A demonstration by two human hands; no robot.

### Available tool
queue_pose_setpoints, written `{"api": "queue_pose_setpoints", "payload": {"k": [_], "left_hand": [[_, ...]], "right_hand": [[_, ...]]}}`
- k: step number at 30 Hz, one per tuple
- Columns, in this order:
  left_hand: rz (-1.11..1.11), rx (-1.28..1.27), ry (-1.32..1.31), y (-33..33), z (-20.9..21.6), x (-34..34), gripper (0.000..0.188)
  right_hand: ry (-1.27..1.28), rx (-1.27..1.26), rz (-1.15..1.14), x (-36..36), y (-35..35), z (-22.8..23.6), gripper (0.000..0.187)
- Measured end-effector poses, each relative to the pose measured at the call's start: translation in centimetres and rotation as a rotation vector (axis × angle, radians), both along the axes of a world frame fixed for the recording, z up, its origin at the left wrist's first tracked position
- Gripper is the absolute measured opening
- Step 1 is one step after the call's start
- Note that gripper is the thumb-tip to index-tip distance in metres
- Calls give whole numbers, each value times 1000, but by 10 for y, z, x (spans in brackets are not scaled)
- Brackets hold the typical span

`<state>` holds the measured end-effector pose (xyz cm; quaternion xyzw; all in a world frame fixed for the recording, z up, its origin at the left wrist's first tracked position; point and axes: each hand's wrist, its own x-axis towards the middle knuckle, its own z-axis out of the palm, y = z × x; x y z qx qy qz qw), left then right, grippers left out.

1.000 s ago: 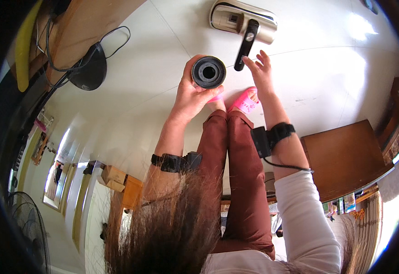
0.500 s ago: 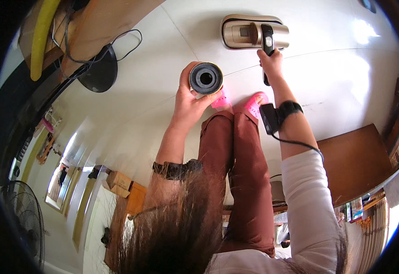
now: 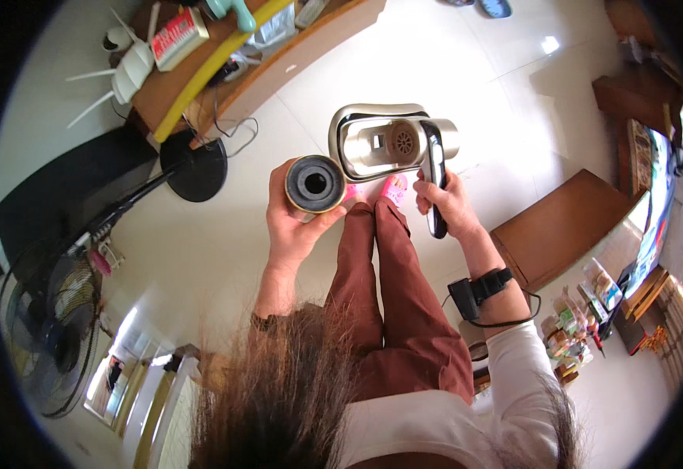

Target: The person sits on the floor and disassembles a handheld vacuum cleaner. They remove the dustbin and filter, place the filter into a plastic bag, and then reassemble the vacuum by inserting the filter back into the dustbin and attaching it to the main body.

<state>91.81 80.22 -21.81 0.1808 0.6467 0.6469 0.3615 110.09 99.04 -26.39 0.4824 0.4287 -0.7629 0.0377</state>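
My left hand (image 3: 285,238) is wrapped round a short cylindrical part (image 3: 298,186) with a dark grey ring face and a black hole in its middle, probably a vacuum's dust cup or filter. Its ring end faces up. My right hand (image 3: 452,206) grips the black handle of a champagne-coloured handheld vacuum cleaner (image 3: 363,150). The vacuum's open cavity is turned up, showing a round slotted grille and a small square opening inside. The cylindrical part sits just left of the vacuum, apparently apart from it. Each forearm wears a black strap; the right strap carries a small box and cable.
A wooden desk (image 3: 240,86) with a yellow edge strip and clutter stands at the upper left, beside a round black base (image 3: 194,168). A standing fan (image 3: 60,336) is at the left. On the right is a brown wooden table (image 3: 564,227). Pink shoes (image 3: 395,188) show below the vacuum.
The vacuum has come nearer to me and tilted, so its inner cavity shows more. Both hands keep their holds. The head view has shifted, bringing more of the desk into sight.
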Motion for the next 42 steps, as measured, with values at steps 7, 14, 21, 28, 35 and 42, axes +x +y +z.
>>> {"api": "queue_pose_setpoints", "payload": {"k": [7, 14, 21, 28, 35, 42], "left_hand": [[-37, 57, 17, -13, 115, -13, 81], [-71, 130, 91, -24, 174, -5, 79], [-108, 165, 226, -15, 198, 1, 76], [-84, 220, 307, -20, 204, 7, 77], [-103, 268, 340, -21, 231, 10, 75], [-107, 194, 445, -37, 290, 7, 77]], "right_hand": [[127, 113, -21, 24, -6, 130, 24], [-32, 1290, 316, 66, -21, 209, 42], [-247, 2142, 699, 99, 41, 234, 12], [-46, 2165, 190, 120, 29, 271, 9], [-92, 2141, -34, 76, -10, 291, 25], [402, 441, -123, 61, -4, 344, 12]]}}
